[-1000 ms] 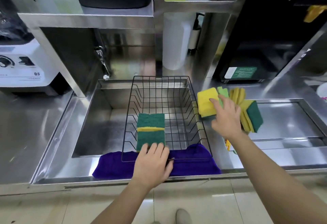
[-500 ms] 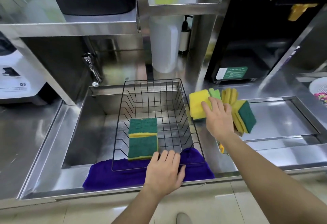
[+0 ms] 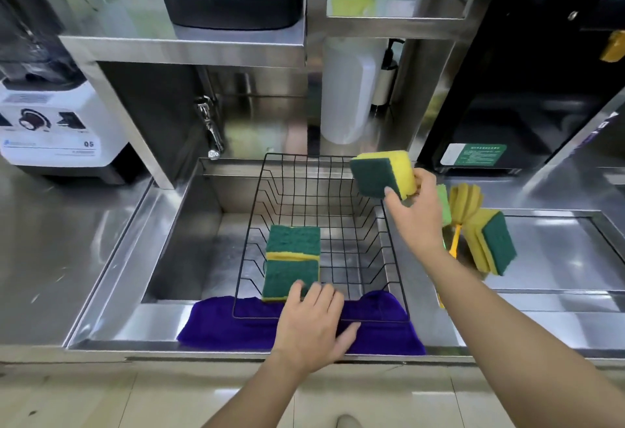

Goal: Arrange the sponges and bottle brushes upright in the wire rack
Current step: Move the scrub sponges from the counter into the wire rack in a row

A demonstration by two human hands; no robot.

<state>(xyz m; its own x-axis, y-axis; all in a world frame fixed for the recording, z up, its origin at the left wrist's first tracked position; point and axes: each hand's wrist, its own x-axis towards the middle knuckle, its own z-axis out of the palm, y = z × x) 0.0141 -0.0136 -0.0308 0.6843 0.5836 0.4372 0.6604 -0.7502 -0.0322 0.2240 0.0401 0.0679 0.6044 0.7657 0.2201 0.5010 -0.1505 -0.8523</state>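
A black wire rack (image 3: 394, 258) sits over the steel sink, its front edge on a purple cloth (image 3: 220, 322). Two green-and-yellow sponges (image 3: 292, 260) stand upright at the rack's front left. My left hand (image 3: 313, 322) rests flat on the rack's front rim, fingers spread, touching the nearer sponge. My right hand (image 3: 417, 214) holds a green-and-yellow sponge (image 3: 380, 173) in the air above the rack's back right corner. On the counter to the right lie a yellow bottle brush (image 3: 465, 201), a green-edged sponge (image 3: 443, 204) and a further sponge (image 3: 493, 241) leaning on edge.
A faucet (image 3: 211, 133) hangs over the sink's back left. A white blender base (image 3: 57, 133) stands on the left counter. A white bottle (image 3: 348, 89) and a black machine (image 3: 527, 82) stand behind. A recessed steel tray (image 3: 558, 258) lies to the right.
My right hand has picked a sponge off the pile on the right counter and lifted it left, over the rack's back corner. My left hand stays on the rack's front rim.
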